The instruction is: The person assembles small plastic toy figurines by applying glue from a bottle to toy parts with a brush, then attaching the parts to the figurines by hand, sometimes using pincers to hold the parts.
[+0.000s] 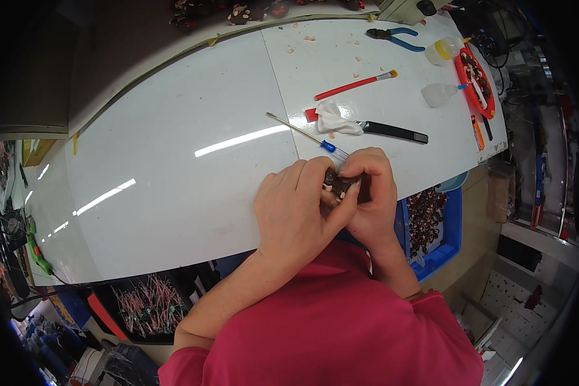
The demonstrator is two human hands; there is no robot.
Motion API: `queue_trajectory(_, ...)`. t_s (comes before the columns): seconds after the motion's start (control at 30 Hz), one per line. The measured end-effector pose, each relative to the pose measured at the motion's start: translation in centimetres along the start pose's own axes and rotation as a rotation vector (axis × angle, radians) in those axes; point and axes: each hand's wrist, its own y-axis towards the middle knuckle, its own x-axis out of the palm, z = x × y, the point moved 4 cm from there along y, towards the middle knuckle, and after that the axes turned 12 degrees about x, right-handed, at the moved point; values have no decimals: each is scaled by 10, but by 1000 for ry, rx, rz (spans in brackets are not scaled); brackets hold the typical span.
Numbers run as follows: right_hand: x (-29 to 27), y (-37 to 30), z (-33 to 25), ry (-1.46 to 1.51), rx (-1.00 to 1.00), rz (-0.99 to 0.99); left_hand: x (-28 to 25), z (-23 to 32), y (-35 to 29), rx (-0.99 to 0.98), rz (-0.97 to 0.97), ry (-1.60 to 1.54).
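Both hands meet over the near edge of the white table, round a small dark brown molded piece (338,184) with cream-coloured bits. My left hand (288,204) grips it from the left, fingers curled and thumb pressed forward. From the right, my right hand (377,193) pinches the same piece with bent fingers. Much of the piece is hidden by the fingers, so its full shape cannot be made out. Just beyond the hands lies a screwdriver (329,147) with a blue and clear handle, its shaft slanting to the far left.
Past the screwdriver lie a crumpled white tissue (338,121), a black-handled tool (395,132), a red paintbrush (354,85) and blue-handled pliers (395,38). Two squeeze bottles (441,95) stand near a red tray (489,108). Below the table are a blue bin (455,225) and a wire-filled bin (106,315).
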Motion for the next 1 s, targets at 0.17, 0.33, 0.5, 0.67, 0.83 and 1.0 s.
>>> queue_trajectory(0.17,0,2,-2,13,-46,1,-2,0,4,20,-43,3)
queue_trajectory(0.33,-4,4,-15,-10,-217,14,-12,-11,-8,-180,-22,-395)
queue_trajectory(0.5,-13,2,-8,41,-153,83,-29,-17,-15,-452,62,-1133)
queue_trajectory(0.67,-16,0,-7,66,-143,69,-34,-15,-15,-428,59,-1378)
queue_trajectory(0.83,-8,1,-9,161,-89,34,-37,-16,-15,-408,65,-1434)
queue_trajectory(1.0,-6,3,-12,104,-97,26,-36,-16,-15,-424,61,-1448)
